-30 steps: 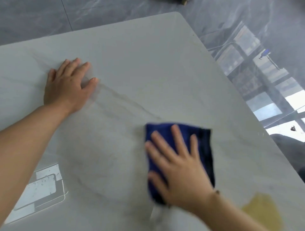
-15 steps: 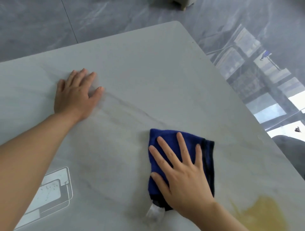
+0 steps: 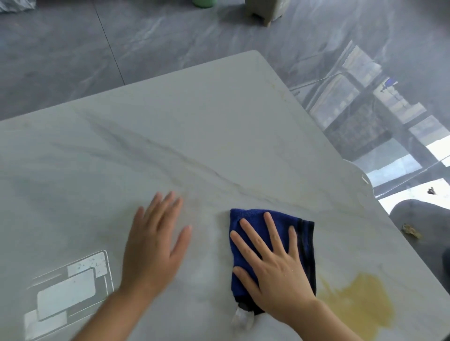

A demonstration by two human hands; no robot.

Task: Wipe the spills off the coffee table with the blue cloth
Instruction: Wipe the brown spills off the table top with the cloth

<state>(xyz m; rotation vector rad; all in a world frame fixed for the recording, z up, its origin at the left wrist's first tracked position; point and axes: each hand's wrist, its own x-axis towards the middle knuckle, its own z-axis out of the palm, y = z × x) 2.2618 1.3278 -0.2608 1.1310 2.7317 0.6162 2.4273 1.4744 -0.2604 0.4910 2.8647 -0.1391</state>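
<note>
The blue cloth (image 3: 246, 220) lies folded on the pale marble coffee table (image 3: 194, 116), near its front edge. My right hand (image 3: 275, 267) presses flat on the cloth with fingers spread; a white tag (image 3: 243, 318) sticks out from the cloth's near end. A yellow spill (image 3: 358, 301) spreads on the table just right of the cloth, touching its lower right side. My left hand (image 3: 155, 245) rests flat and empty on the table, a short gap left of the cloth.
The table's right edge (image 3: 341, 155) runs diagonally with glossy grey floor beyond. A grey stool leg (image 3: 265, 12) and a green object (image 3: 204, 3) stand on the floor at the top. A bright light reflection (image 3: 65, 292) shows on the table at lower left.
My left hand has slid from the far left of the table toward the cloth. My right hand stays pressed on the cloth. The view has tilted up, showing more floor.
</note>
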